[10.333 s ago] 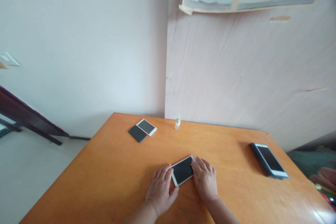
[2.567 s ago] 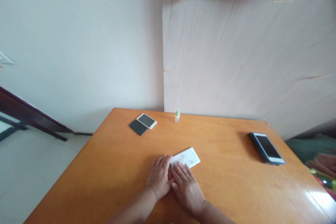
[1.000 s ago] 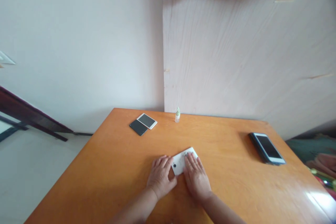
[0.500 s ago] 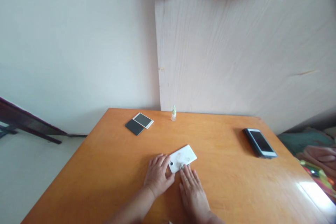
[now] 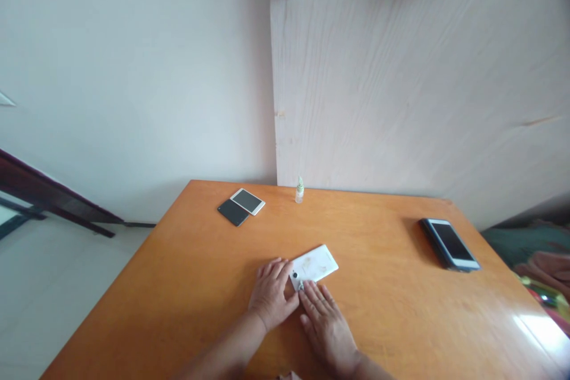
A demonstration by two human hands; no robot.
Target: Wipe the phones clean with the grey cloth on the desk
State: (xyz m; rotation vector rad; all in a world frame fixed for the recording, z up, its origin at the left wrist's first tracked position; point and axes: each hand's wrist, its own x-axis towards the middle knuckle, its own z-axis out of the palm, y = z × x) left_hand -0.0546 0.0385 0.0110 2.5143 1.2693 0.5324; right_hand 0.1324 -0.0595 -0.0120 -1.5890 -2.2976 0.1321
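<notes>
A white phone (image 5: 317, 265) lies back side up on the wooden table, smudges on its back and a dark round camera lens near its left end. My left hand (image 5: 272, 294) grips that left end, fingers at the upper edge and thumb at the lower corner. Close to the lens, the fingertips of my right hand (image 5: 327, 317) press a small crumpled whitish wipe (image 5: 301, 285) against the phone's lower edge. Most of the wipe is hidden under those fingers, which are stretched out close together.
Toward the back left of the table (image 5: 378, 309), a white-framed phone (image 5: 248, 202) overlaps a black phone (image 5: 233, 212). A small clear bottle (image 5: 300, 192) stands near the wall. At the right lies a stack of devices (image 5: 450, 244) with a white phone on top.
My right hand has slid the wipe left along the phone's back, closer to the camera lens. My left hand stays on the phone's left end. The whole view has shifted slightly.
</notes>
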